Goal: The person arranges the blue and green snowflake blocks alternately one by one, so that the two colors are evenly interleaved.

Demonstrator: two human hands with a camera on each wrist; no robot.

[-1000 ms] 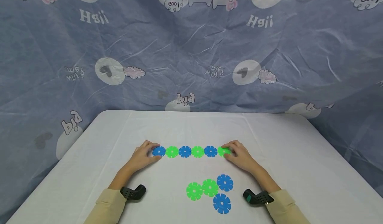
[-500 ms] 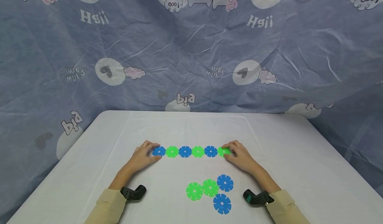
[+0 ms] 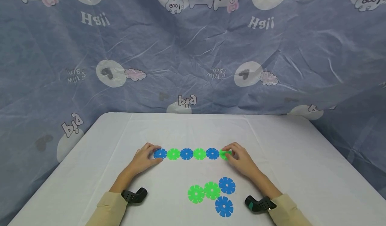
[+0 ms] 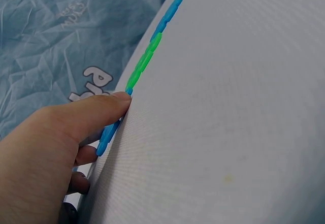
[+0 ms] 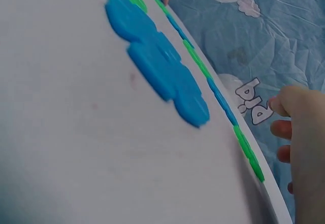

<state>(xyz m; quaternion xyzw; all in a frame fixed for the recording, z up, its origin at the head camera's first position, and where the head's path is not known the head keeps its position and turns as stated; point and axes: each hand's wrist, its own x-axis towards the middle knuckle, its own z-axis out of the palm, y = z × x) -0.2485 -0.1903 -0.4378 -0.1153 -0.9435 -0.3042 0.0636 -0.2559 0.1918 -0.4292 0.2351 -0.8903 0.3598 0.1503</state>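
Note:
In the head view, a straight row of alternating blue and green snowflake discs lies flat on the white table. My left hand (image 3: 144, 157) pinches the blue disc (image 3: 160, 153) at the row's left end, thumb on its near edge and fingers at the far one. At the other end, my right hand (image 3: 241, 158) hovers over the green disc (image 3: 223, 155) and covers part of it. The right wrist view shows a gap between those fingers and the same green disc (image 5: 249, 153).
Nearer the body lie two loose green discs, one left (image 3: 196, 194) and one beside it (image 3: 212, 190), plus a far blue disc (image 3: 227, 185) and a near blue disc (image 3: 224, 206). A printed blue cloth (image 3: 187, 51) hangs behind the white table (image 3: 90, 185).
My right hand has lifted off the green end disc, its thumb and fingertips drawing closer together. The left hand and the discs stay in place.

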